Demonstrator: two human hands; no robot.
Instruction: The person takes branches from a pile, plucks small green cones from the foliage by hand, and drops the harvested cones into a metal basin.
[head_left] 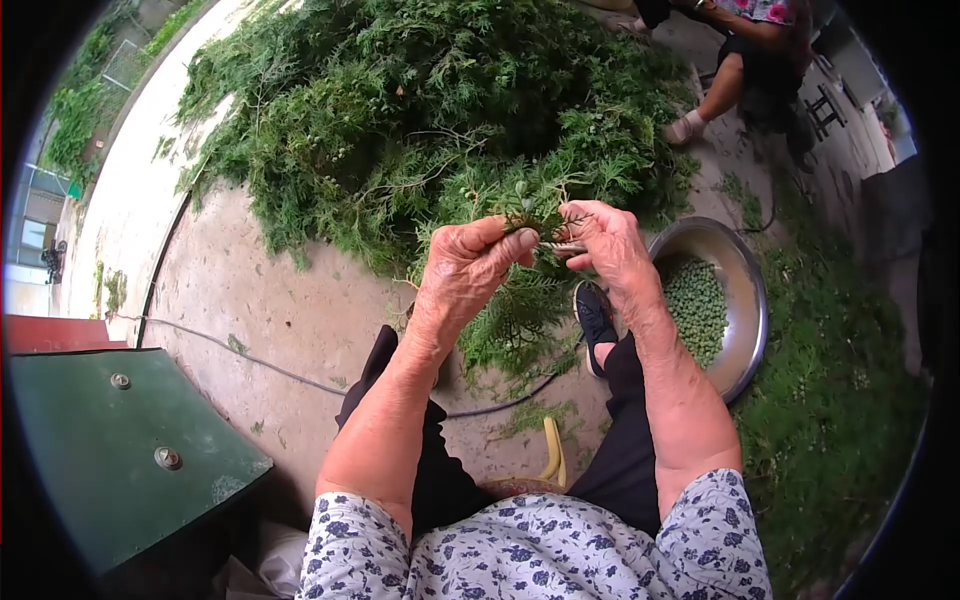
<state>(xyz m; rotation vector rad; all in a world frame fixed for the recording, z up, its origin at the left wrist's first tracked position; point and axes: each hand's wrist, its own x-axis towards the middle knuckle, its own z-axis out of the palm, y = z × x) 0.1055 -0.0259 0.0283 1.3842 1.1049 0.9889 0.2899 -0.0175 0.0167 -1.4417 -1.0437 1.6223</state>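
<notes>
My left hand [468, 258] pinches a green conifer sprig [527, 208] between thumb and fingers, above the edge of a big heap of cut branches. A small pale green cone shows at the sprig's top. Beside it, my right hand [615, 250] has its fingers curled in close to the sprig. A thin, pale strip [562, 246] shows at its fingertips; its kind is unclear. Below and right of that hand, a metal basin [742, 290] holds many small green cones [694, 308].
The branch heap [420, 130] fills the ground ahead. Stripped greenery [830, 430] lies at right. A dark hose [270, 362] crosses the concrete. At left stands a green metal panel [120, 430]. Another person [740, 60] sits at upper right. A yellow curved strip [553, 450] lies between my legs.
</notes>
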